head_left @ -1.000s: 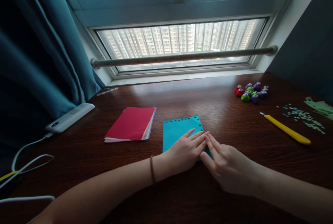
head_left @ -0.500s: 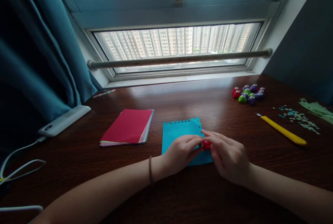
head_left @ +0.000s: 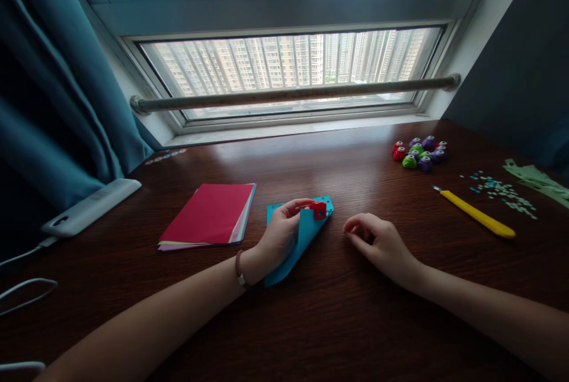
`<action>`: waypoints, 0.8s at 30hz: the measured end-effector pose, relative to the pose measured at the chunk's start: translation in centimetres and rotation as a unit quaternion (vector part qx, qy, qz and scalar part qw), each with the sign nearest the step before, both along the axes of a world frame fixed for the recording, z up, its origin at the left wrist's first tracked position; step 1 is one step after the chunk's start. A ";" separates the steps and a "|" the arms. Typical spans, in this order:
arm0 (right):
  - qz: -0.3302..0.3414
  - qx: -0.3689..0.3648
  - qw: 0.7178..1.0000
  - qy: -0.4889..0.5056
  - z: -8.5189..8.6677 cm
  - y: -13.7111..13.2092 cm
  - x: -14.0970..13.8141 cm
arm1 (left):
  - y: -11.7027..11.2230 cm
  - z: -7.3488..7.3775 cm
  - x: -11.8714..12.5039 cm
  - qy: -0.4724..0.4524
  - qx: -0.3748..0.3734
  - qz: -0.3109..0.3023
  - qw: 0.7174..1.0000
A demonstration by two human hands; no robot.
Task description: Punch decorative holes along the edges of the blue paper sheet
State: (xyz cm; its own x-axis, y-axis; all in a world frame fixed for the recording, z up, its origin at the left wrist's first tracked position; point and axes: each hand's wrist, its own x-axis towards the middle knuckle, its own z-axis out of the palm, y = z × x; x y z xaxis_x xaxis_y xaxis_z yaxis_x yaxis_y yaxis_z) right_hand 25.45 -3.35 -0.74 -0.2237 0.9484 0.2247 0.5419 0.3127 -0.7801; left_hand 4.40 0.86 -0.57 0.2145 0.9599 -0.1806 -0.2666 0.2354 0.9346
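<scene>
My left hand [head_left: 287, 225] is closed on a small red hole punch [head_left: 319, 210] and on the sheet of blue paper [head_left: 304, 238] that it sits on. The paper's right part is folded up and over, and small holes run along its far edge. Part of the punch is hidden by the paper and my fingers. My right hand [head_left: 377, 246] is off to the right, apart from the paper, just above or on the table. Its fingers are loosely curled with a gap to the thumb, and nothing shows in them.
A stack of coloured paper [head_left: 208, 213] with a red top sheet lies left. At the far right are several small punches [head_left: 420, 154], a yellow craft knife [head_left: 480, 214], punched paper bits [head_left: 507, 192] and green paper strips [head_left: 536, 180]. A white power bank [head_left: 91, 207] with a cable lies far left.
My right hand has let go of the punch and paper and drawn away. My left hand now holds the punch, and the paper's right side has been lifted and folded over.
</scene>
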 end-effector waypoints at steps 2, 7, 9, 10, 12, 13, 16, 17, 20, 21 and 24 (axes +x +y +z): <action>0.020 -0.003 1.000 -0.007 0.1 0.0 0.0 | 0.1 -0.2 0.0 -0.030 -0.018 -0.008 0.999; 0.057 -0.018 0.997 0.058 0.0 -0.1 -0.2 | 0.0 -0.6 0.0 0.029 0.045 -0.056 0.997; 0.057 -0.030 0.992 0.105 -0.1 -0.1 -0.3 | -0.1 -0.4 0.0 0.067 0.084 -0.076 0.991; 0.059 -0.038 0.990 0.125 -0.2 -0.1 -0.4 | -0.2 -0.2 0.0 0.086 0.100 -0.089 0.987; 0.069 -0.053 0.985 0.147 -0.2 0.0 -0.4 | -0.4 0.3 0.1 0.120 0.128 -0.118 0.977; 0.075 -0.058 0.985 0.146 -0.2 0.1 -0.4 | -0.5 0.5 0.2 0.134 0.142 -0.134 0.972; 0.095 -0.058 0.987 0.120 0.0 0.1 -0.4 | -0.8 0.7 0.4 0.153 0.179 -0.164 0.958; 0.088 -0.053 0.987 0.121 0.1 0.0 -0.3 | -0.9 0.6 0.4 0.152 0.183 -0.166 0.957; 0.010 -0.047 0.981 0.189 0.1 0.1 -0.2 | -1.1 0.1 0.5 0.156 0.183 -0.175 0.955; -0.023 -0.051 0.973 0.223 0.0 0.1 -0.1 | -1.2 0.0 0.5 0.160 0.184 -0.181 0.953; -0.065 -0.079 0.947 0.304 -0.5 0.5 0.1 | -1.4 -0.1 0.4 0.178 0.210 -0.197 0.941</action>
